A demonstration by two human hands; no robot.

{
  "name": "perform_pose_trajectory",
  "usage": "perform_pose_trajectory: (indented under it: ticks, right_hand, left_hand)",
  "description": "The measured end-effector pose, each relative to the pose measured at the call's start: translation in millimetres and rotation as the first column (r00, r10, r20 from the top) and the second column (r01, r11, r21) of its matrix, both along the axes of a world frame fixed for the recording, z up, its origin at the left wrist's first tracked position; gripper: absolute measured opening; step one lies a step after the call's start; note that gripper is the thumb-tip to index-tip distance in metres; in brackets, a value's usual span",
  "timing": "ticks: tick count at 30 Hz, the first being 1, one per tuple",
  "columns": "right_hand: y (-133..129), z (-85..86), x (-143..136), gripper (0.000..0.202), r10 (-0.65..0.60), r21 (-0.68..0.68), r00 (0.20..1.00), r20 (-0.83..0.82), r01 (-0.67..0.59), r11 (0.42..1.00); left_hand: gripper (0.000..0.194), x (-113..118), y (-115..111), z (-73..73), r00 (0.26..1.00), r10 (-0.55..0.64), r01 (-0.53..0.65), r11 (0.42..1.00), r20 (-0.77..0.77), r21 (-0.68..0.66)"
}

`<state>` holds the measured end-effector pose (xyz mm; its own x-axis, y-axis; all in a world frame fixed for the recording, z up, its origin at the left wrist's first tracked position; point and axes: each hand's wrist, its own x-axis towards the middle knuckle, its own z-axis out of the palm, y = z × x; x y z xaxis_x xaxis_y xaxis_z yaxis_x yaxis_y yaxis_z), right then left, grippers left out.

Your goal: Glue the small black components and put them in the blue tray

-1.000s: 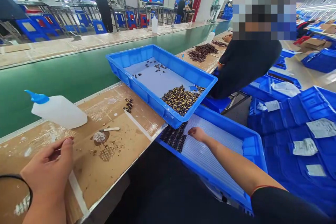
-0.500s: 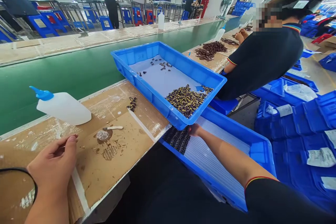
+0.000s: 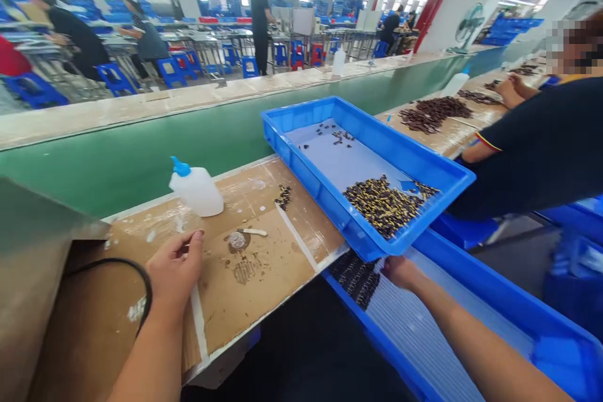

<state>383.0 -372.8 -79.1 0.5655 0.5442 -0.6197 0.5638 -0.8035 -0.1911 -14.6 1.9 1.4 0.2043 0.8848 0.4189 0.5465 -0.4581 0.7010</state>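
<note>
The left grip (image 3: 176,260) is at the brown cardboard-topped bench (image 3: 271,279), with its fingers curled and the thumb near them; I cannot tell if it has something small in it. Just ahead of it lies a white plastic bottle with a blue tip (image 3: 200,193). To its right are a round, shiny, whitish blob (image 3: 237,240) and a little tool with a pale handle (image 3: 254,232). The right grip (image 3: 400,271) is down in a big blue plastic tray with a striped floor (image 3: 414,326). Its fingertips are partly hidden, so I cannot tell if they hold anything. Rows of small black pieces (image 3: 355,279) are just to its left. Ahead of it and higher up sits a blue plastic tray with a white lining (image 3: 320,191), with a heap of tiny black-and-yellow pieces (image 3: 384,204) at its near end.
</note>
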Motion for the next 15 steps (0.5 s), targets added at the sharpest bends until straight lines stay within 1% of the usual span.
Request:
perform_pose_trajectory:
  ticks: [2, 3, 4, 5, 6, 7, 8, 9, 10, 11, 12, 13, 14, 15]
  right_hand:
    - [-1, 27.1, -26, 0.029, 0.085, 0.027, 0.983, -0.162, -0.082, 0.996]
    - [2, 41.4, -42, 0.028, 0.143, 0.053, 0.941, -0.306, -0.133, 0.99]
    - [9, 55.7, -59, 0.026, 0.205, 0.118, 0.822, -0.532, -0.167, 0.979]
    - [21, 69.6, -77, 0.03, 0.279, 0.214, 0.676, -0.682, -0.18, 0.96]
    - [38, 82.7, -92, 0.035, 0.363, 0.312, 0.537, -0.762, -0.187, 0.931]
    - [60, 94.5, -105, 0.042, 0.452, 0.423, 0.465, -0.761, -0.173, 0.889]
    - [87, 104.9, -114, 0.045, 0.537, 0.537, 0.481, -0.693, -0.154, 0.83]
    - [117, 113.5, -118, 0.043, 0.608, 0.648, 0.569, -0.553, -0.164, 0.743]
    - [149, 120.6, -118, 0.041, 0.625, 0.743, 0.707, -0.331, -0.213, 0.635]
    - [180, 126.3, -114, 0.037, 0.512, 0.78, 0.857, -0.055, -0.283, 0.557]
    - [209, 130.9, -108, 0.03, 0.33, 0.751, 0.921, 0.208, -0.367, 0.549]
    - [234, 134.5, -100, 0.023, 0.256, 0.734, 0.921, 0.294, -0.389, 0.557]
    - [255, 137.4, -94, 0.02, 0.239, 0.725, 0.913, 0.331, -0.408, 0.555]
    - [273, 139.5, -90, 0.017, 0.247, 0.716, 0.902, 0.355, -0.432, 0.548]
  left_hand:
    - [0.035, 2, 0, 2.0, 0.996, -0.033, 0.037, 0.998, 0.086, -0.048]
    - [0.034, 2, 0, 3.9, 0.993, -0.047, 0.054, 0.997, 0.112, -0.061]
    - [0.033, 2, -2, 7.0, 0.991, -0.057, 0.064, 0.996, 0.125, -0.056]
    - [0.031, 2, -6, 11.7, 0.99, -0.069, 0.072, 0.997, 0.121, -0.026]
    - [0.031, 2, -12, 18.0, 0.991, -0.085, 0.083, 0.996, 0.106, 0.026]
    - [0.03, 0, -22, 25.7, 0.99, -0.114, 0.106, 0.99, 0.083, 0.094]
    - [0.03, -2, -35, 34.2, 0.986, -0.152, 0.139, 0.975, 0.065, 0.174]
    - [0.03, -6, -51, 42.7, 0.979, -0.2, 0.182, 0.953, 0.049, 0.244]
    - [0.027, -11, -69, 50.2, 0.968, -0.251, 0.23, 0.924, 0.031, 0.305]
    - [0.026, -18, -89, 56.0, 0.956, -0.292, 0.265, 0.895, 0.022, 0.36]
    - [0.024, -28, -110, 59.1, 0.944, -0.33, 0.297, 0.87, 0.017, 0.394]
    - [0.022, -40, -130, 59.1, 0.935, -0.355, 0.315, 0.848, 0.015, 0.426]
    - [0.022, -54, -150, 56.0, 0.938, -0.346, 0.302, 0.832, 0.008, 0.466]
    - [0.022, -69, -168, 50.1, 0.952, -0.305, 0.264, 0.83, 0.004, 0.49]
